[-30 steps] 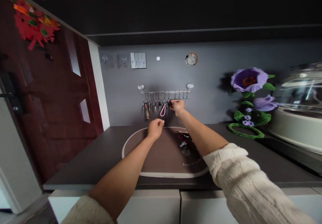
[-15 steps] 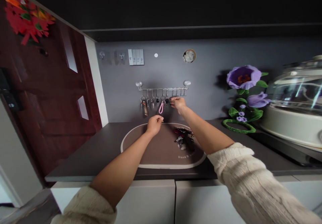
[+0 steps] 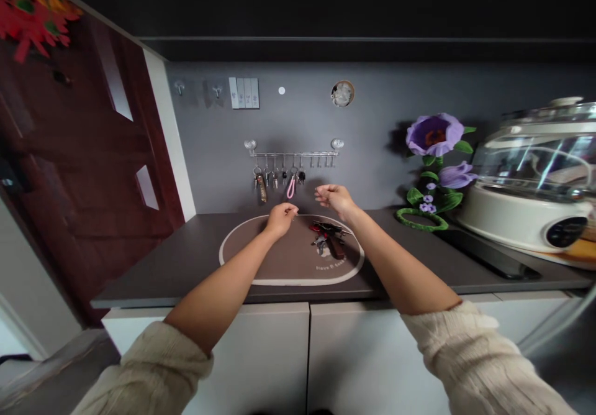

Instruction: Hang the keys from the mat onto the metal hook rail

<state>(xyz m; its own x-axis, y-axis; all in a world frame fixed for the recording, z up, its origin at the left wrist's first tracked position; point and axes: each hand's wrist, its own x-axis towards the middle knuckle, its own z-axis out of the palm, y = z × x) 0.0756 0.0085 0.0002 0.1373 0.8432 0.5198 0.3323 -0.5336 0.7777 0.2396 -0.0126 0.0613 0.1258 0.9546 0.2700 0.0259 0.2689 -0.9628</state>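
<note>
Several sets of keys hang from a clear hook rail (image 3: 294,154) on the grey wall. Among them are a brown key fob (image 3: 262,188) at the left and a pink strap (image 3: 291,187). A small black-headed key (image 3: 302,177) hangs just right of the strap. My left hand (image 3: 282,217) is over the mat, below the rail, its fingers curled in; whatever they may hold is hidden. My right hand (image 3: 336,200) hovers below the rail's right part, fingers loosely bent and apart with nothing visible in them. A pile of keys (image 3: 329,240) lies on the brown mat (image 3: 284,259) beneath it.
Purple felt flowers (image 3: 435,135) stand on the dark counter (image 3: 177,259) at the right. Beyond them are a white appliance with a clear cover (image 3: 521,213) and a black slab (image 3: 493,256). A dark upper cabinet (image 3: 326,11) overhangs the wall.
My right hand has drawn back from the rail beside the black-headed key, which hangs there in both frames. My left hand stays low near the mat. The view has shifted slightly.
</note>
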